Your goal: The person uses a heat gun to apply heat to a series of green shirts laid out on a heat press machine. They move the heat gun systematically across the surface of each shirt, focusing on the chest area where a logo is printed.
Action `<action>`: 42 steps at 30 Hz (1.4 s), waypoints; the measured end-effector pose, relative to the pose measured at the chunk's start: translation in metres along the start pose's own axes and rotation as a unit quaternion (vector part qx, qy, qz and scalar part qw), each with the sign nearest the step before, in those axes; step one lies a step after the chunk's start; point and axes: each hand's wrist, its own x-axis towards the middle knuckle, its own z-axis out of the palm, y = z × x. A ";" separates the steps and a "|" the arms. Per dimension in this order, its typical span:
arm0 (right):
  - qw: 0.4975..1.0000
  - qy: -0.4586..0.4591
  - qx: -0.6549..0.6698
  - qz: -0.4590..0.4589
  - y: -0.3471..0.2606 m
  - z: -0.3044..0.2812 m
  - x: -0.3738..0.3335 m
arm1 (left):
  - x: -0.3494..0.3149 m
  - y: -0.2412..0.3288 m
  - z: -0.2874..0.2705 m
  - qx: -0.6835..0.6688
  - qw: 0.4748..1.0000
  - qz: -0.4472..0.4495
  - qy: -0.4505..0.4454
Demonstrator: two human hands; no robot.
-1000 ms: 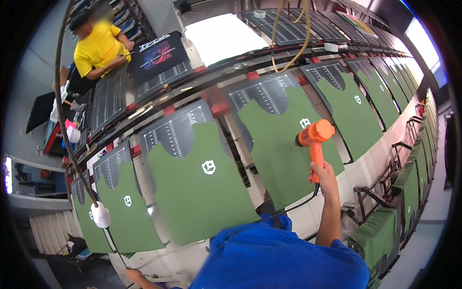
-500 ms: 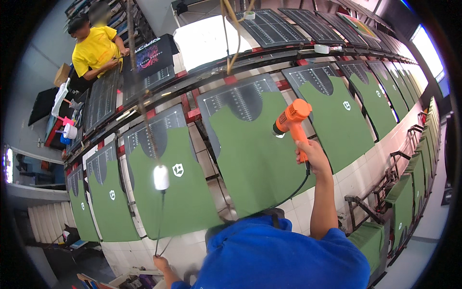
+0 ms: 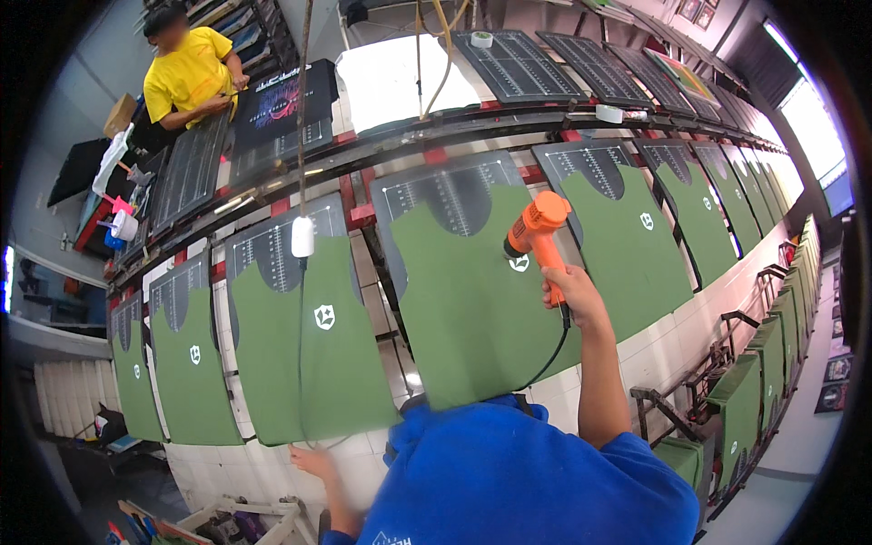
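Observation:
My right hand (image 3: 581, 295) is closed around the handle of an orange heat gun (image 3: 542, 227). Its dark nozzle points down and left, close above a white shield emblem (image 3: 519, 263) on a green shirt panel (image 3: 463, 336). That panel lies flat on a dark printing board (image 3: 486, 168) with white scale marks. A black cord (image 3: 554, 354) runs down from the heat gun's handle. Low on the left, my left hand (image 3: 313, 461) is beside the lower end of a hanging cord (image 3: 301, 363); its fingers are blurred. A white connector (image 3: 302, 236) hangs at that cord's top.
More green panels with emblems lie on boards to the left (image 3: 322, 372) and right (image 3: 627, 245). Another row of panels on metal frames (image 3: 740, 400) stands at the right. Across the rail, a person in yellow (image 3: 188, 77) stands by a black printed shirt (image 3: 282, 109).
My view has shifted slightly. The white connector has risen relative to the boards, and the cord has swung. My left hand is closer to the panel's lower edge. The heat gun stays over the same panel.

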 end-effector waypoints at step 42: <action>0.995 -0.099 0.018 0.009 0.009 -0.234 -0.024 | -0.261 0.286 0.028 -0.120 0.878 0.189 -0.423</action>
